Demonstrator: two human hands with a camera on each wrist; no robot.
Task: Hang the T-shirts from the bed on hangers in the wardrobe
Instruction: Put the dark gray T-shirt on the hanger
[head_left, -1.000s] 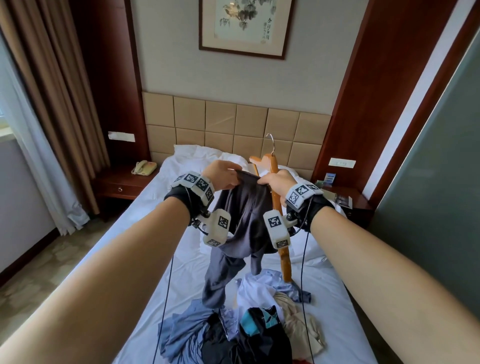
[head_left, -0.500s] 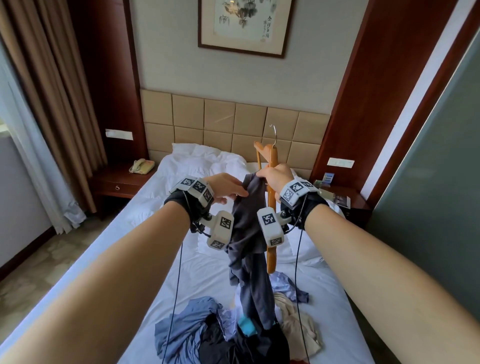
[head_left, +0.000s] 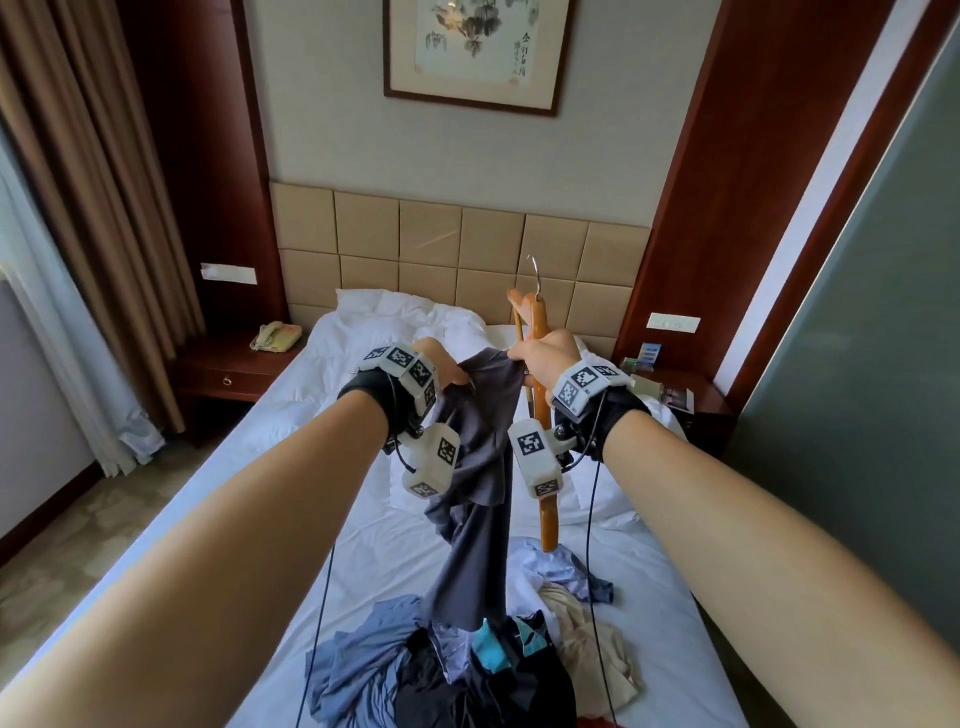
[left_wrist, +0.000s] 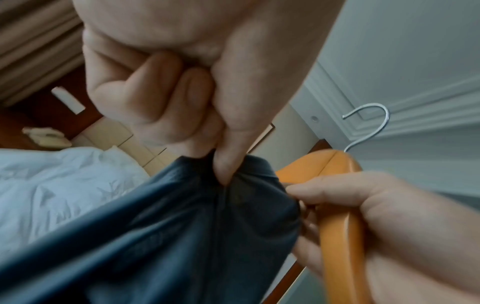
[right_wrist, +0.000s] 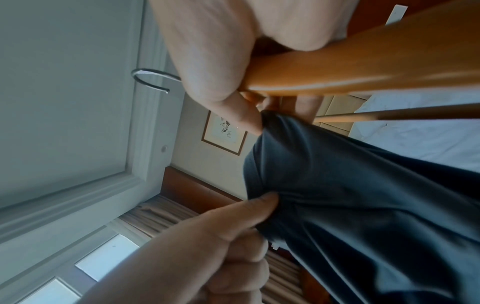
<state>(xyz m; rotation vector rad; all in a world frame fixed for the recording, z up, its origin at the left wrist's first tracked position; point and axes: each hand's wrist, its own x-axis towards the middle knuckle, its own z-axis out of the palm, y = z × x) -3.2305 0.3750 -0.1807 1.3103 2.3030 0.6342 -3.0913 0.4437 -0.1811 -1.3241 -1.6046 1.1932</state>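
Both hands are raised over the bed (head_left: 291, 499), stretching the top edge of a dark grey T-shirt (head_left: 480, 441) between them. The left hand (head_left: 434, 361) pinches the cloth between thumb and curled fingers; the right hand (head_left: 545, 358) has its fingers wrapped round a wooden hanger (head_left: 537, 322) and its thumb nipping the shirt's edge against it. The shirt's lower end trails down into a pile of clothes (head_left: 467, 670) on the sheet.

You stand in a hotel room: padded headboard (head_left: 457, 249), white bed (head_left: 363, 467), phone (head_left: 275, 335) on a nightstand (head_left: 228, 374), curtains (head_left: 93, 208).
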